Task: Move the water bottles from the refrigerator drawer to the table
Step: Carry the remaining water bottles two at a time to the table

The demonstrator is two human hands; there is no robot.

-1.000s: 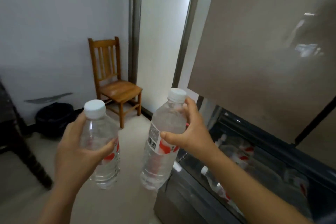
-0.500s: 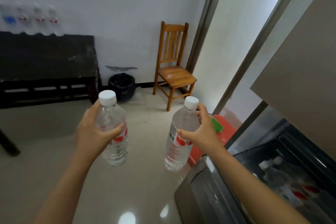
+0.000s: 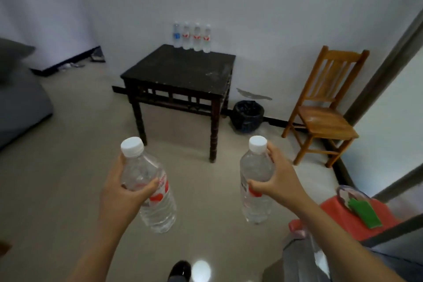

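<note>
My left hand [image 3: 123, 190] grips a clear water bottle [image 3: 151, 204] with a white cap and a red label, held in front of me above the floor. My right hand [image 3: 281, 178] grips a second bottle [image 3: 254, 199] of the same kind by its upper body. Ahead stands a dark square table [image 3: 178, 71] against the white wall. Several water bottles [image 3: 192, 38] stand in a row at the table's far edge. The refrigerator drawer is out of view.
A wooden chair [image 3: 320, 112] stands right of the table, with a black bin [image 3: 247, 115] between them. A red stool with a green item [image 3: 357, 215] is at lower right. A grey sofa [image 3: 20, 103] lies left. Bare floor stretches before the table.
The view has swung left, away from the refrigerator, so the table now sits straight ahead. Both hands still hold their bottles, now spread wider apart.
</note>
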